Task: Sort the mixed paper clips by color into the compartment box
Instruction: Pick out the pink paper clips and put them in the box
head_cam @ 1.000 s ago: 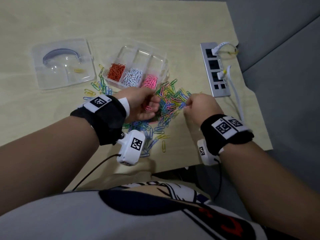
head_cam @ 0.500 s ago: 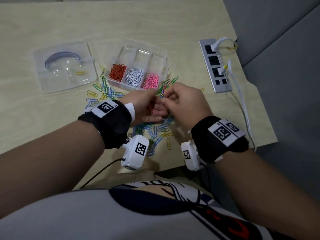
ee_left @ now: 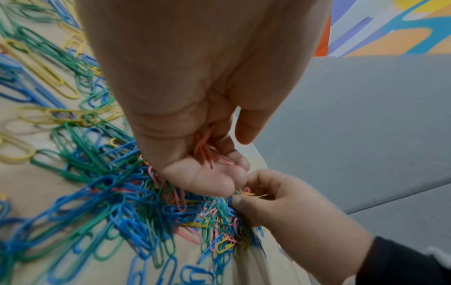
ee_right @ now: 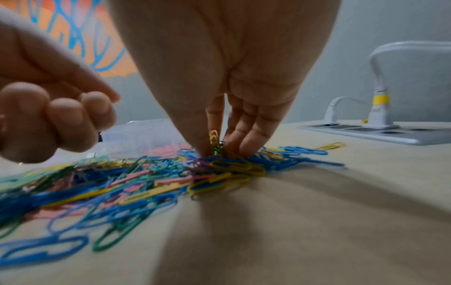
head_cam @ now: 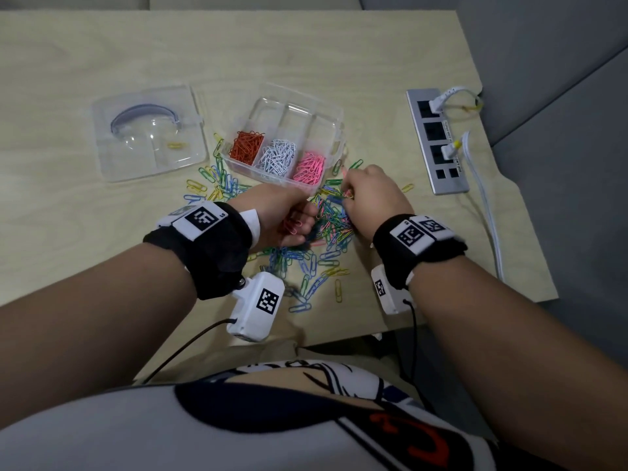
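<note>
Your left hand (head_cam: 283, 217) is curled into a loose fist, its fingers (ee_left: 209, 179) closed around a small bundle of pink paper clips (ee_left: 207, 152). It hovers at the near-left edge of the mixed pile of blue, green, yellow and pink paper clips (head_cam: 331, 219) on the pale wooden tabletop (head_cam: 306, 52).

Your right hand (head_cam: 373, 198) reaches down into the far-right part of that pile. Its fingers (ee_right: 244, 135) point downward with the tips pressed together among the clips. In the right wrist view a yellow paper clip (ee_right: 214, 137) stands upright between thumb and fingertips, touching the pile. Whether the pinch holds this clip alone or others with it cannot be told.

The clear plastic compartment box (head_cam: 295, 107) sits on the tabletop just beyond the pile, on its far-left side. Its near row holds orange-red clips (head_cam: 246, 147) in the left compartment, white clips (head_cam: 277, 159) in the middle and pink clips (head_cam: 309, 168) in the right, nearest the pile. The far compartments appear bare.

Left of the box lies the clear plastic lid with a curved handle (head_cam: 149, 130); one yellow clip (head_cam: 176, 145) shows through it. Loose clips (head_cam: 214, 178) are scattered between the lid and the pile. A silver power strip with white plugs (head_cam: 438, 144) lies well to the right of the pile.
</note>
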### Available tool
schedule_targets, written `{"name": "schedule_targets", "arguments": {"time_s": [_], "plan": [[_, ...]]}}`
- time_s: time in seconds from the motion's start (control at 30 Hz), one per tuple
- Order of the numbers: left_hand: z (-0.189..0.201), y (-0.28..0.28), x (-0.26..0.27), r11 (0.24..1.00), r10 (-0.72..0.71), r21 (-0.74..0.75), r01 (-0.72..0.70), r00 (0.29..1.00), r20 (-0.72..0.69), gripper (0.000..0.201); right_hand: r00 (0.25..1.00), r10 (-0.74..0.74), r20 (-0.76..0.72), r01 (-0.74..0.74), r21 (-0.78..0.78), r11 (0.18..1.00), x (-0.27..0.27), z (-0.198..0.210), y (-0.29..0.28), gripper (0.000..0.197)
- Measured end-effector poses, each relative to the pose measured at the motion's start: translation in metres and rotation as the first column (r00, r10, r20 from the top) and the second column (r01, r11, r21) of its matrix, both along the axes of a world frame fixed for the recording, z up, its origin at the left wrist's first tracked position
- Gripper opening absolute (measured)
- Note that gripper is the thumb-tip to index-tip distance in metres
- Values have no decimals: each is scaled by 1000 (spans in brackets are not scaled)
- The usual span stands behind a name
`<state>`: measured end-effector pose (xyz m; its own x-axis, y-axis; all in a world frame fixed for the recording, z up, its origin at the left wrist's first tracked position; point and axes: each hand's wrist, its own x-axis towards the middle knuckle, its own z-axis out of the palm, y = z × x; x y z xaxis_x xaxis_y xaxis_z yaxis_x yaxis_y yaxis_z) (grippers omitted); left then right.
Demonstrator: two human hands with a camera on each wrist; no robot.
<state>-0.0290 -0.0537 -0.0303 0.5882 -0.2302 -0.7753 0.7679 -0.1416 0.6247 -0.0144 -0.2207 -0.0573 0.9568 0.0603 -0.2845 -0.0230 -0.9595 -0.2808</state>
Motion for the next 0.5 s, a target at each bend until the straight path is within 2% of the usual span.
{"name": "schedule_targets", "arguments": {"time_s": [0.37,0.5], "plan": [[-5,-3,9,996,86,-37,-86,996,-13,38,985,-151,84,128,230,965,3,16,-17,20],[-4,-7,11,992,112,-63,-113,994,-18,39,955,-281,98,223,389,894,1,14,-16,12]]}}
